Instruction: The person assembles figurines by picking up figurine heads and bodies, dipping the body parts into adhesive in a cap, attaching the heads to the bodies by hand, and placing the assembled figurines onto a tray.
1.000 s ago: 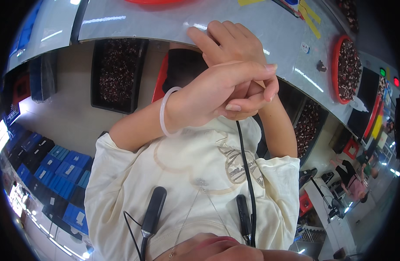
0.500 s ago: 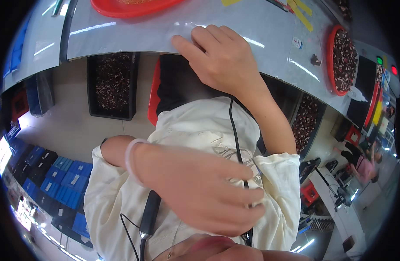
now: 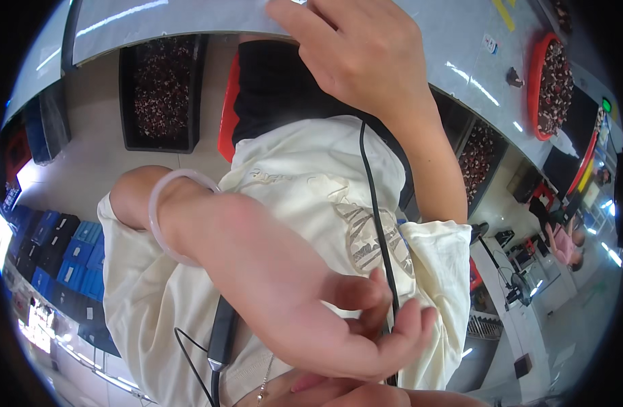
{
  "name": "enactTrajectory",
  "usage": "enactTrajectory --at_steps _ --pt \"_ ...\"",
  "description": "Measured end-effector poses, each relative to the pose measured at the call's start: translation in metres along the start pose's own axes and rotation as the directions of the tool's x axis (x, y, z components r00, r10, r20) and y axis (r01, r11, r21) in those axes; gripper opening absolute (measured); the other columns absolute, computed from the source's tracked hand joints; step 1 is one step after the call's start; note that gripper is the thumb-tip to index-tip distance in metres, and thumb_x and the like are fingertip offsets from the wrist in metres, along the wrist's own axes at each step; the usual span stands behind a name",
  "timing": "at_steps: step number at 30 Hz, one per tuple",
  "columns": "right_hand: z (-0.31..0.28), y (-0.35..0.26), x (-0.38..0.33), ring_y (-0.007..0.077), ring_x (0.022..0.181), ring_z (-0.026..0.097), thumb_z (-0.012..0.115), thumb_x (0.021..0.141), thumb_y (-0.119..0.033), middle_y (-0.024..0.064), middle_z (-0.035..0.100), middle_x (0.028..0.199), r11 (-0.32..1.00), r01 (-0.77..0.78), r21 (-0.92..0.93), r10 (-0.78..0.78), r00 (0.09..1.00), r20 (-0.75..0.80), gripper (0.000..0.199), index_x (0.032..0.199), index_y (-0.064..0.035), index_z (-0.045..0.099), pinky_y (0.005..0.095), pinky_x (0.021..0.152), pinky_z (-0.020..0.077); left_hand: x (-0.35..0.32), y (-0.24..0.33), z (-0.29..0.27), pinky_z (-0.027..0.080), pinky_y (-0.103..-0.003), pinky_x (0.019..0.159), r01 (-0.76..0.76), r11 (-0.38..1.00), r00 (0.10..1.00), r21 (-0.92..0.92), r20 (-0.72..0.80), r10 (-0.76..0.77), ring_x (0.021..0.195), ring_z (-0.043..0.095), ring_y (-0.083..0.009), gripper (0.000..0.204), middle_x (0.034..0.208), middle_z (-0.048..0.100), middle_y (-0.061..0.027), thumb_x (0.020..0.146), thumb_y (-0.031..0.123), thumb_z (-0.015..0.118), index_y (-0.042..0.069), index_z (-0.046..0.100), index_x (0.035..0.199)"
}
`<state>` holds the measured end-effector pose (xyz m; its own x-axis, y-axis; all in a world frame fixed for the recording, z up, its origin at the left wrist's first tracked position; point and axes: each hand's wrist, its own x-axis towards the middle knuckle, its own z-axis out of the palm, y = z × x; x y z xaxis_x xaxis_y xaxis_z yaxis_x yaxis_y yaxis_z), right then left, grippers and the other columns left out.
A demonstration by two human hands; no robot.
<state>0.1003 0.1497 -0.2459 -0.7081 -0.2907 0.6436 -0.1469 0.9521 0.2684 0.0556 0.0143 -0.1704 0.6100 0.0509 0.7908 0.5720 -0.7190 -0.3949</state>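
Note:
My left hand (image 3: 332,319) is raised in front of my upper chest, its fingers bent and apart, with nothing seen in them. A pale bracelet (image 3: 153,210) circles that forearm. Close to the fingers, a thin black cable (image 3: 374,197) runs down my cream shirt (image 3: 284,180). A black stick-shaped device (image 3: 223,332) hangs beside the left forearm. My right hand (image 3: 369,51) rests at the front edge of the grey table (image 3: 454,51), its thumb stretched to the left. Its other fingertips are cut off by the picture's upper edge; no object shows in it.
Below the table, a black crate (image 3: 127,102) holds dark red and white bits. More bits fill a red basin (image 3: 534,88) on the table's right. A red stool (image 3: 229,115) is under me. Blue bins (image 3: 74,261) stand left; another person (image 3: 564,244) is far right.
My left hand has turned and its fingers have curled in front of my chest. The view has shifted, so the table and my right hand sit higher in the picture.

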Motion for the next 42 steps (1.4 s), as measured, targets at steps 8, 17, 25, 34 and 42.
enactTrajectory --at_steps 8,17,25,34,42 --pt "-0.025 -0.005 0.012 0.015 0.058 0.051 0.055 0.075 -0.013 0.0035 0.046 0.068 0.799 -0.428 0.423 0.322 0.898 0.301 0.016 0.089 -0.0072 0.056 0.0246 0.054 0.0425 -0.017 0.003 -0.004 0.047 -0.026 0.079 -0.138 0.99 0.977 0.034 -0.158 0.142 0.083 0.057 -0.0157 0.018 0.086 0.062 -0.0084 0.073 -0.008 0.041 -0.002 0.055 0.065" --pt "-0.008 -0.009 0.004 0.0157 0.056 0.051 0.055 0.073 -0.011 0.0042 0.045 0.067 0.967 -0.187 0.172 0.162 0.975 0.15 0.015 0.088 -0.007 0.057 0.0258 0.052 0.0424 -0.01 0.011 0.008 0.041 -0.043 0.093 -0.157 0.988 0.979 -0.005 -0.129 0.155 0.094 0.057 -0.0256 0.026 0.081 0.06 -0.0117 0.089 0.008 0.04 -0.004 0.05 0.068" --pt "0.012 -0.013 0.006 0.0172 0.053 0.049 0.057 0.07 -0.007 0.0047 0.042 0.064 0.9 -0.198 0.389 0.264 0.956 -0.124 0.018 0.088 -0.0064 0.059 0.0273 0.049 0.0409 0.008 0.013 0.036 0.043 -0.04 0.087 -0.229 0.971 0.936 0.064 -0.26 0.238 0.088 0.057 -0.0232 0.02 0.075 0.057 -0.0103 0.082 0.004 0.041 -0.004 0.05 0.066" --pt "0.036 -0.008 -0.002 0.0171 0.053 0.049 0.059 0.066 -0.009 0.0033 0.042 0.062 0.965 -0.046 0.258 0.165 0.873 -0.46 0.023 0.088 -0.0073 0.061 0.0283 0.048 0.0402 -0.052 0.009 0.062 0.044 -0.032 0.084 0.005 0.984 0.999 0.179 -0.043 0.003 0.089 0.057 -0.0222 0.014 0.087 0.06 -0.0103 0.077 0.008 0.044 0.002 0.055 0.069" --pt "-0.019 -0.009 0.019 0.017 0.055 0.051 0.057 0.068 -0.011 0.0034 0.045 0.065 0.975 -0.132 0.18 0.11 0.986 0.126 0.021 0.088 -0.0077 0.06 0.0275 0.05 0.0414 -0.075 0.026 0.057 0.044 -0.028 0.084 0.275 0.951 0.955 0.143 0.075 -0.288 0.089 0.054 -0.0174 0.013 0.09 0.056 -0.005 0.074 0.01 0.054 0.002 0.059 0.082"
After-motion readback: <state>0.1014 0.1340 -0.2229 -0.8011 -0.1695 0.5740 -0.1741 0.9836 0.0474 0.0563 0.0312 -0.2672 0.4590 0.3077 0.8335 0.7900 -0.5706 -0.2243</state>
